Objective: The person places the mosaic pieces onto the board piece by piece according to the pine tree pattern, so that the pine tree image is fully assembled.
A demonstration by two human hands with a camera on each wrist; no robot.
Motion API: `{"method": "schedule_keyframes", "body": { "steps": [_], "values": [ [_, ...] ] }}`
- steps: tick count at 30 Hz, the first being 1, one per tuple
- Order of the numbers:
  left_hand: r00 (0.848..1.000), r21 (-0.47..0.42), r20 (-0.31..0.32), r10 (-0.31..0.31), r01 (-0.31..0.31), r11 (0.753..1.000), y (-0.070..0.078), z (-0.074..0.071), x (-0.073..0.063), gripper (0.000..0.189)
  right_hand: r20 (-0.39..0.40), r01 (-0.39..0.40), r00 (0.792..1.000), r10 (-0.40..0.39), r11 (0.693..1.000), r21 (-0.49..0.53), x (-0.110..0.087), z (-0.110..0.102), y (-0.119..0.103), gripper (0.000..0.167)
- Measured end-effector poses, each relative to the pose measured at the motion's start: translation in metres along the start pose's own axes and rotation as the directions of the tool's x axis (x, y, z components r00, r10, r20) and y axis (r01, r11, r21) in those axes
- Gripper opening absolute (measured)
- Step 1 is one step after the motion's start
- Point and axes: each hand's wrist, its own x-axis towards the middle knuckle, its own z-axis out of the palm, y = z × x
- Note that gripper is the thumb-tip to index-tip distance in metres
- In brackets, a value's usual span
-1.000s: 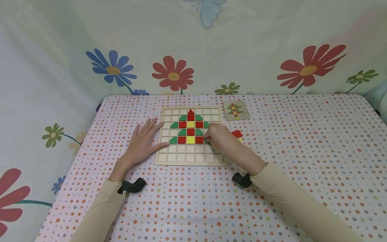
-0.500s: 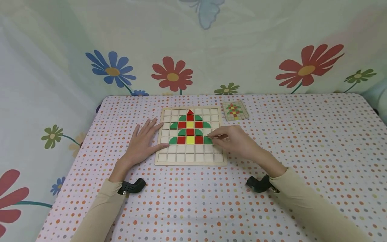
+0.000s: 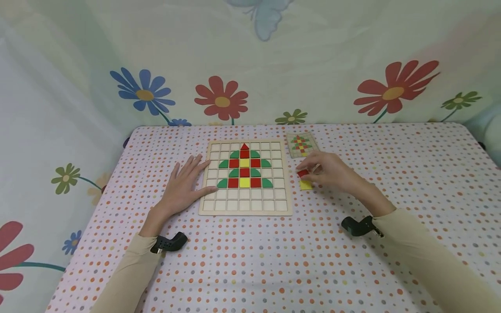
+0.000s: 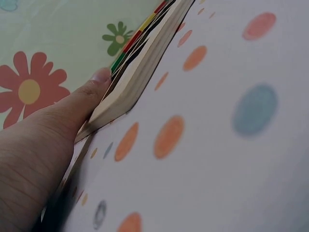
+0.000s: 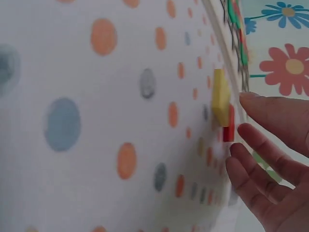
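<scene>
A square wooden grid board lies on the table, with red, yellow and green tiles set in a tree shape. My left hand rests at its left edge, fingers spread and straight; in the left wrist view the thumb lies on the frame. To the board's right, a red square tile and a yellow square tile lie close together on the cloth. My right hand hovers over the red tile, thumb and fingers apart on either side of it. In the right wrist view the red tile is partly behind the yellow one.
A small pattern card printed with the same tree lies beyond the tiles, near the board's upper right corner. The tablecloth is dotted. A flowered curtain hangs behind the table.
My right hand has moved off the green tile at the board's right side and over to the red and yellow tiles. The green tile stays in its cell; my left hand has kept its place.
</scene>
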Motion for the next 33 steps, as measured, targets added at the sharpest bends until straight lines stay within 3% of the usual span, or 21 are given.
{"method": "schedule_keyframes", "body": {
  "steps": [5,9,13,18,26,33],
  "values": [
    [1.000,-0.009,-0.003,0.005,-0.005,1.000,0.000,0.000,0.000,0.091,0.016,-0.119,0.993,0.119,0.993,-0.009,0.009,0.001,0.002,0.021],
    [1.000,-0.010,-0.006,0.005,-0.005,1.000,-0.001,0.000,0.000,0.091,0.058,-0.231,0.971,0.232,0.973,-0.015,0.019,-0.002,-0.005,0.022],
    [1.000,-0.009,-0.004,0.004,-0.004,1.000,0.000,0.001,0.000,0.091,0.091,-0.269,0.958,0.272,0.962,-0.036,0.026,-0.004,-0.012,0.019],
    [1.000,-0.012,0.002,0.005,-0.005,1.000,0.001,0.001,0.000,0.091,0.072,-0.262,0.962,0.263,0.965,-0.025,0.024,-0.004,-0.014,0.019],
    [1.000,-0.004,-0.001,0.008,-0.008,1.000,0.001,0.001,0.000,0.091,-0.037,-0.281,0.959,0.281,0.960,0.012,0.015,-0.001,-0.009,0.027],
    [1.000,0.012,-0.001,0.006,-0.006,1.000,-0.001,0.000,-0.002,0.092,-0.086,-0.119,0.989,0.122,0.992,0.039,0.024,0.009,-0.031,0.016]
  ]
}}
